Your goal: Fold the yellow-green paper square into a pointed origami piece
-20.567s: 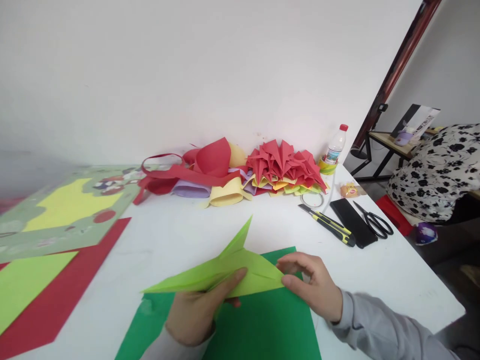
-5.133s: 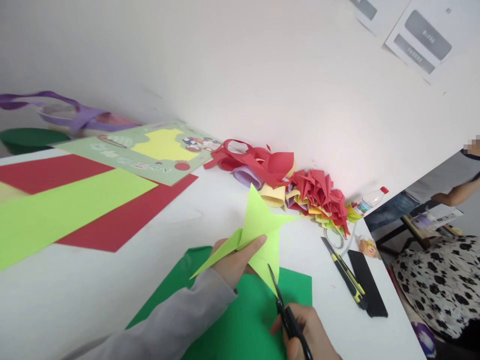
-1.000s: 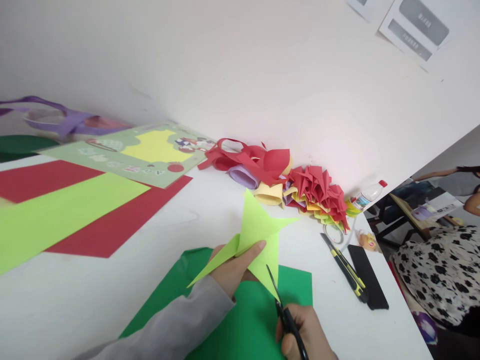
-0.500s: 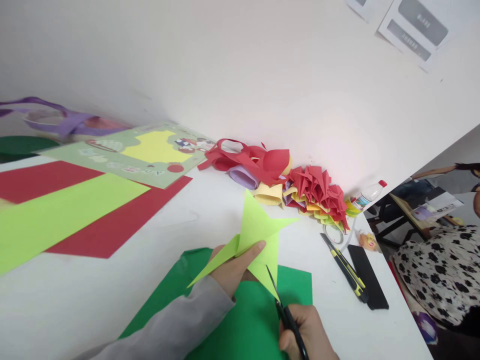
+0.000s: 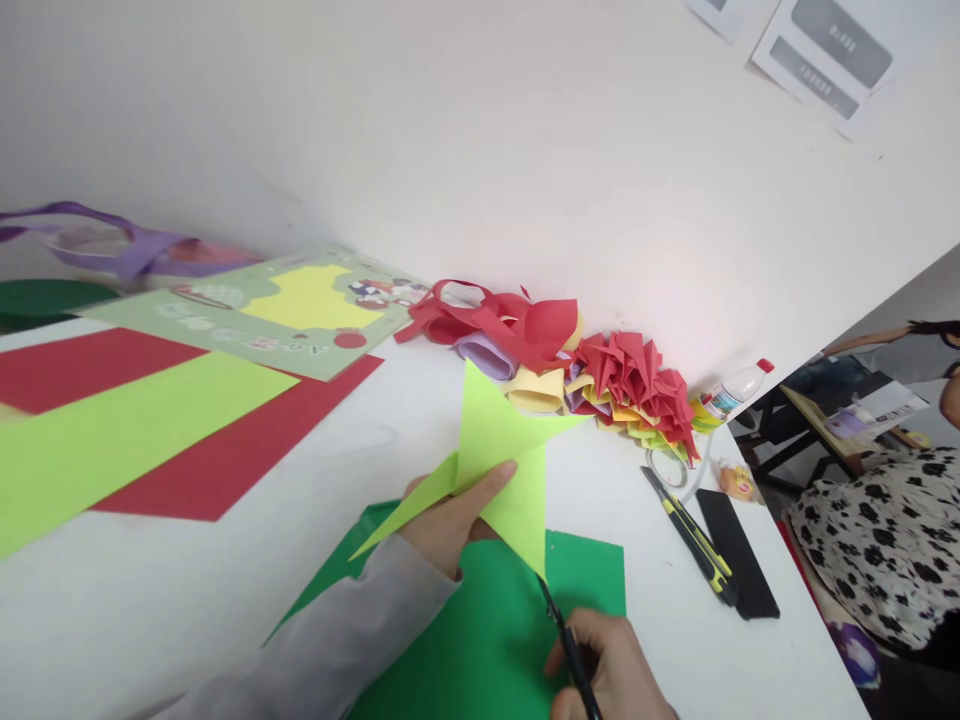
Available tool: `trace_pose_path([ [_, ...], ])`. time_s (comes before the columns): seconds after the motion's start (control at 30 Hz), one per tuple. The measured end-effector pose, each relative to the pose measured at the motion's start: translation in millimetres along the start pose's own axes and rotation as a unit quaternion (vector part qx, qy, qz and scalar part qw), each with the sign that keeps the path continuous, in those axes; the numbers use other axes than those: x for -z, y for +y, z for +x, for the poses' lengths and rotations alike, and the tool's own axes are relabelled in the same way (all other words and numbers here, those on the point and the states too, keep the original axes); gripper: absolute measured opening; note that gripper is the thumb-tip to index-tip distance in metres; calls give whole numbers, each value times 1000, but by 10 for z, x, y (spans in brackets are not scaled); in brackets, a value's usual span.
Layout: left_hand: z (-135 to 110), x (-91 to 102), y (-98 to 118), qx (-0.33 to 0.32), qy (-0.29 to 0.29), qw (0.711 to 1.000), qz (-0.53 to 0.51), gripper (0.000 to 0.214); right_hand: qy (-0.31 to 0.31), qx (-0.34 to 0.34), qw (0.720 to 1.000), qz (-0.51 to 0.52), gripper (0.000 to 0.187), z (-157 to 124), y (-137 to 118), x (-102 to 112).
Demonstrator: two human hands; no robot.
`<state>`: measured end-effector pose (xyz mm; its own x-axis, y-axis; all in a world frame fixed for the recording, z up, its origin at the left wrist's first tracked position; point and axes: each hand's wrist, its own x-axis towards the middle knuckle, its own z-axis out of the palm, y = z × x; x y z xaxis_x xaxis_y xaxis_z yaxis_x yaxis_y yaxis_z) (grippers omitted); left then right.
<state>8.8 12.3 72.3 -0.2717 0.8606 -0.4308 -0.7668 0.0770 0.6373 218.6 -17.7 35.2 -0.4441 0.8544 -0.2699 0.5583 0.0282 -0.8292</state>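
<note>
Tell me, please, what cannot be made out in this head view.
Head view:
- Scissors: handles hidden by the grip of the right hand, which the bottom edge cuts off.
- Left hand: most fingers hidden behind the folded lime paper.
- Wall notices: print too small and blurred; top edge crops them.

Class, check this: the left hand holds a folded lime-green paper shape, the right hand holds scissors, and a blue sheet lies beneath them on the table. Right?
Not quite: in the head view the sheet beneath is green, not blue. The left hand does hold the folded lime-green paper shape, the right hand the scissors.
</note>
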Motion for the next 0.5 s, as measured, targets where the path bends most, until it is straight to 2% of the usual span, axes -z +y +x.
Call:
trace_pose_path([
  [0.1,5,-12,78,-74,-26,997,15,38,20,0,999,-43,76,-7,64,-28],
  [0.17,20,-11,135,-110,-24,994,11,39,81,39,989,-121,73,-11,98,-41],
  [0.2,34,-8,166,-117,-13,993,4,38,130,76,973,-176,72,-12,110,-43],
  [0.23,52,-3,197,-121,0,993,-2,37,187,123,946,-236,72,-11,117,-40],
  [0.3,93,8,253,-120,22,992,-9,34,268,217,871,-351,70,-7,114,-22],
  [0.37,127,19,288,-106,33,994,-15,32,306,279,804,-426,68,-4,90,8],
  [0.43,142,23,296,-78,38,996,-28,30,327,301,769,-459,68,-5,61,37],
  [0.5,138,21,284,-52,44,997,-38,28,336,304,755,-474,70,-13,45,55],
])
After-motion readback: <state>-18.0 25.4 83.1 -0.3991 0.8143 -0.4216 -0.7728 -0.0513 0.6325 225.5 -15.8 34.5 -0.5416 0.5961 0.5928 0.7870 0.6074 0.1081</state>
